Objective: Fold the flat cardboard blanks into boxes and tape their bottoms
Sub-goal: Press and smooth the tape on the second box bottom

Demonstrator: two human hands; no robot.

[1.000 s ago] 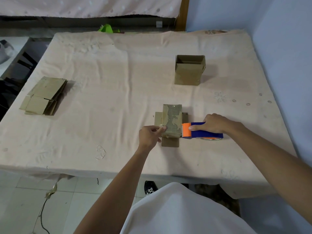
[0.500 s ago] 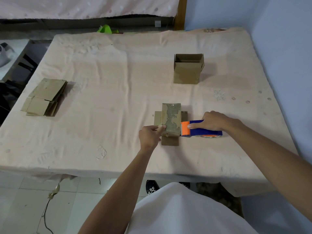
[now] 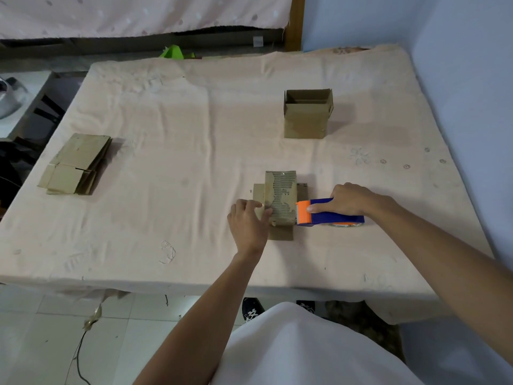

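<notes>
One wide-angle camera, worn on the head, is looking forward and down from just beyond the table's (image 3: 138, 245) near edge, taking in its far edge and the floor (image 3: 41, 329) beneath.

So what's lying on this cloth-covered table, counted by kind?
Folded brown cardboard box: 2
Stack of flat brown cardboard blanks: 1
Blue and orange tape dispenser: 1
Total: 4
</notes>
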